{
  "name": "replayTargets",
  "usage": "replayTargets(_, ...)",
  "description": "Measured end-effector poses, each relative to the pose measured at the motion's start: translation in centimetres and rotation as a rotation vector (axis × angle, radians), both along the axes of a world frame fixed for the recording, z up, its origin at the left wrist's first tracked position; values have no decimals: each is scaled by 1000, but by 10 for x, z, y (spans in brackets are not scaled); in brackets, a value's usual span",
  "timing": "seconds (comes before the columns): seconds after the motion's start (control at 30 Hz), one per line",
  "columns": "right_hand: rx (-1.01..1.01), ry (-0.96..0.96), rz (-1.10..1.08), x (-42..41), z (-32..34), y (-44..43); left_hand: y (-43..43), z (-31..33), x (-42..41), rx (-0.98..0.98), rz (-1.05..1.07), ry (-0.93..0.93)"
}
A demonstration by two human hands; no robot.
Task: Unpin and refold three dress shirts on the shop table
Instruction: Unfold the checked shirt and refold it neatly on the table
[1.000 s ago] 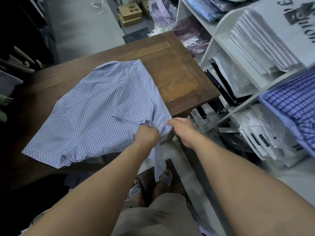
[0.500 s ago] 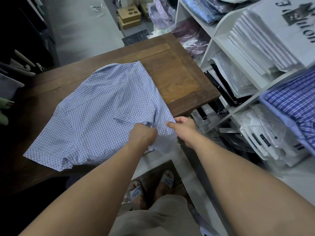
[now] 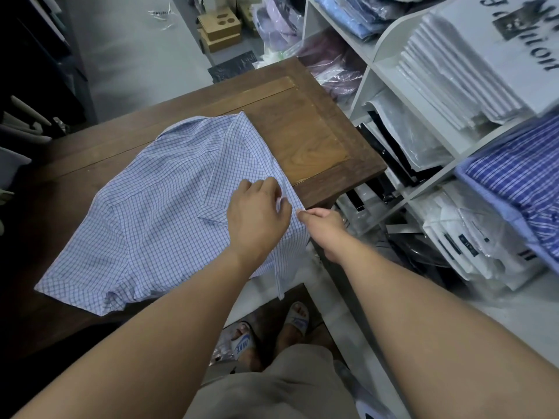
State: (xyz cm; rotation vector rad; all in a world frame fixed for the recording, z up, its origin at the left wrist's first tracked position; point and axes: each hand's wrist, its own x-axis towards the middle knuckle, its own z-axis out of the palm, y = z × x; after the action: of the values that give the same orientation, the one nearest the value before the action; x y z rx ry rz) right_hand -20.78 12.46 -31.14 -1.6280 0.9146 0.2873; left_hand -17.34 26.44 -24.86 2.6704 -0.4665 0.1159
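Left hand (image 3: 257,216), right hand (image 3: 322,223) both pinch checked shirt (image 3: 157,207) at table (image 3: 317,140) edge; sandal (image 3: 242,346) reads NIKE

The dark wooden counter (image 3: 317,140) in front of you carries one blue checked shirt (image 3: 157,204), its near edge hanging over the front.

We've moved our left hand (image 3: 257,214) up from the table (image 3: 317,140) edge onto the shirt (image 3: 157,201), fist now looser.

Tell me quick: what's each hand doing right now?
Left hand: fingers curled, grips the checked shirt near its front edge.
Right hand: pinches the same shirt's edge.
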Motion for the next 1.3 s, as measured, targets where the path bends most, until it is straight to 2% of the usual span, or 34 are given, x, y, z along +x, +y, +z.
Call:
replayTargets(0.03,-10,0,4,0,0,0,1,-6,5,75,-89,41)
replayTargets(0.1,-22,-2,11,-1,-2,0,5,-15,15,254,-242,239)
replayTargets(0.17,-43,10,28,-1,-3,-1,10,-17,17,374,-274,343)
replayTargets(0.23,-57,11,56,-1,-5,-2,15,-20,18,421,-234,358)
replayTargets(0.43,-84,-5,107,-2,-2,-3,20,-14,21,331,-146,404)
replayTargets(0.57,-77,-7,124,-2,1,-3,18,-12,20,413,-153,267)
replayTargets(0.63,-86,-5,125,-6,2,-5,19,-15,22,390,-158,234)
replayTargets(0.8,-86,-32,108,-12,-1,-8,13,-13,30,295,-90,396)
replayTargets(0.97,-113,-31,125,-8,1,-7,15,-10,50,493,-96,437)
replayTargets(1.2,-138,-47,179,-7,2,-12,21,-6,61,529,124,576)
replayTargets(1.23,-183,-50,195,-7,3,-13,21,-4,63,512,147,592)
replayTargets(1.3,-419,-61,246,-6,9,-14,21,-3,67,467,176,604)
